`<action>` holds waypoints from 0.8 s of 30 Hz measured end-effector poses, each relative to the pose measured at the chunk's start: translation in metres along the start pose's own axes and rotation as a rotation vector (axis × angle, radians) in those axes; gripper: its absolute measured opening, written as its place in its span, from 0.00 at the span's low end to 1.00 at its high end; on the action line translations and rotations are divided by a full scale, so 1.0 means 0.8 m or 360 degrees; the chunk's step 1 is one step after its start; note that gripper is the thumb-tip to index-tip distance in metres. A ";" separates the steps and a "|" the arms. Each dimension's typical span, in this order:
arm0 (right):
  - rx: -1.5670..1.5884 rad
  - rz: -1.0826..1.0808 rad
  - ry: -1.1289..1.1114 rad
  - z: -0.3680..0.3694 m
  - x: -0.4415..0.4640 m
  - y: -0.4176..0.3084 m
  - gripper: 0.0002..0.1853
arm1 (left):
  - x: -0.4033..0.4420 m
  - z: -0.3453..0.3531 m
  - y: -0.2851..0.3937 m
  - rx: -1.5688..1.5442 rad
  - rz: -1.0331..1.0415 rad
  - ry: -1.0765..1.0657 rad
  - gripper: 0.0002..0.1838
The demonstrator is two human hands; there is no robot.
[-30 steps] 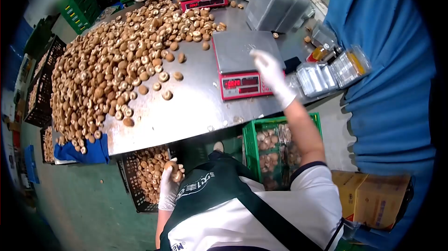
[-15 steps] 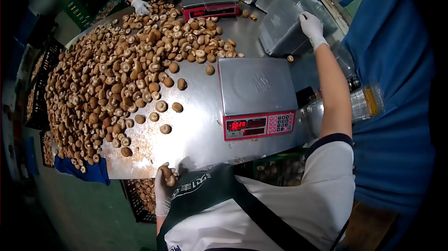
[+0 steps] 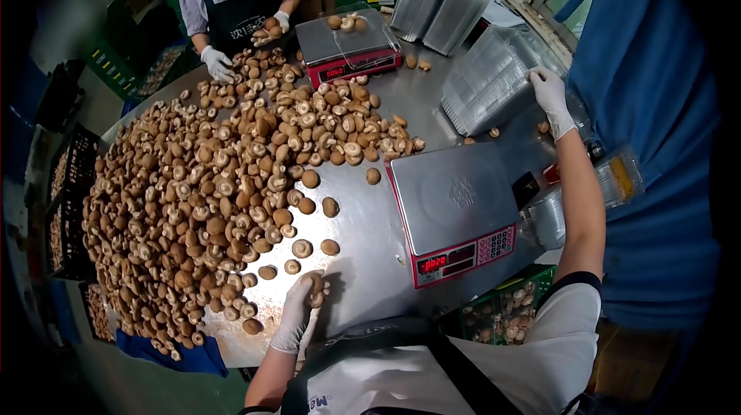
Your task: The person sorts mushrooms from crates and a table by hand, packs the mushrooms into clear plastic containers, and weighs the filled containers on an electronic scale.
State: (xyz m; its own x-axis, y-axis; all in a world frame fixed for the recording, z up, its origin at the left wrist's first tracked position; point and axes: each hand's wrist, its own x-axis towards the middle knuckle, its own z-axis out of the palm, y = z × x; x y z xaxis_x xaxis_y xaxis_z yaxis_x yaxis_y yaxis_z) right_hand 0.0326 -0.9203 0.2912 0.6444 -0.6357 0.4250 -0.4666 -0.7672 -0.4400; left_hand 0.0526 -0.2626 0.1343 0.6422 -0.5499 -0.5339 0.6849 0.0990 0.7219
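Note:
My left hand [image 3: 296, 313], in a white glove, is closed around brown mushrooms [image 3: 317, 291] above the table's near edge. How many it holds is partly hidden. My right hand [image 3: 549, 99], also gloved, reaches far right with fingers pinched at the edge of a stack of clear plastic trays [image 3: 482, 83]. Between my arms sits a scale [image 3: 455, 195] with a bare metal plate and a red lit display. A large heap of mushrooms [image 3: 193, 199] spreads over the left of the metal table [image 3: 351, 253], several lying loose near my left hand.
Across the table a co-worker [image 3: 239, 6] in a dark apron handles mushrooms beside a second scale [image 3: 347, 45]. More tray stacks [image 3: 440, 2] stand at the back. A green crate [image 3: 513, 303] of packed mushrooms is below the near edge. A blue curtain [image 3: 656, 129] hangs at right.
The view has shifted, so the table sits lower in it. My left hand has come up over the table edge with the mushrooms. My right hand stays at the tray stack.

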 end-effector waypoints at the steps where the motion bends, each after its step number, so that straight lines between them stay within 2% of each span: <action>1: 0.0064 -0.0010 0.0280 -0.001 0.003 -0.004 0.11 | 0.007 0.010 0.016 -0.0014 0.0003 -0.0029 0.21; 4: 0.0283 -0.0084 0.1082 -0.011 0.006 -0.023 0.11 | 0.048 0.013 0.033 0.0059 0.0068 -0.0218 0.21; 6: 0.0488 -0.0302 0.1152 -0.037 -0.037 -0.072 0.10 | 0.063 0.043 0.050 0.0089 0.0164 -0.0253 0.22; 8: 0.0704 -0.0271 0.0855 -0.047 -0.127 -0.123 0.07 | 0.096 0.058 0.046 0.0042 0.0361 -0.0472 0.24; 9: 0.0555 -0.0407 0.0684 -0.040 -0.174 -0.114 0.05 | 0.081 0.104 0.070 0.0016 0.0320 -0.0345 0.24; 10: 0.0414 -0.0550 0.0509 -0.031 -0.220 -0.104 0.02 | 0.083 0.132 0.084 0.0222 0.0506 -0.0418 0.23; 11: -0.0034 -0.0948 0.0571 -0.021 -0.263 -0.115 0.04 | 0.080 0.161 0.094 0.0334 0.0536 -0.0416 0.22; 12: 0.0145 -0.0961 0.0202 -0.012 -0.304 -0.106 0.07 | 0.080 0.188 0.100 0.0379 0.0615 -0.0507 0.20; 14: 0.0331 -0.0877 -0.0192 0.018 -0.381 -0.088 0.08 | 0.079 0.244 0.098 0.0499 0.0778 -0.0641 0.20; 15: 0.0375 -0.0700 -0.0265 0.026 -0.411 -0.089 0.08 | 0.087 0.267 0.091 0.0796 0.0994 -0.0710 0.20; 18: 0.0386 -0.0645 -0.0266 0.033 -0.447 -0.098 0.09 | 0.116 0.321 0.053 0.1425 0.1484 -0.0868 0.20; 21: 0.0385 -0.0606 -0.0283 0.030 -0.456 -0.103 0.11 | 0.141 0.330 0.010 0.2079 0.1468 -0.0850 0.22; 23: 0.0435 -0.0603 -0.0288 0.022 -0.454 -0.105 0.12 | 0.141 0.327 -0.003 0.2347 0.1495 -0.0754 0.23; 24: 0.0463 -0.0601 -0.0304 0.020 -0.455 -0.105 0.12 | 0.137 0.318 -0.005 0.2243 0.1564 -0.0702 0.24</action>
State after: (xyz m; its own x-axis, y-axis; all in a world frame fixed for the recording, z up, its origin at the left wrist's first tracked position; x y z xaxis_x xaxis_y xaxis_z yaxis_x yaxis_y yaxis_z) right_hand -0.1530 -0.6226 0.1607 0.8474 -0.2710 0.4565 -0.0095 -0.8675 -0.4973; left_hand 0.0330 -0.5347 0.1852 0.3011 -0.9166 0.2629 -0.7990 -0.0921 0.5943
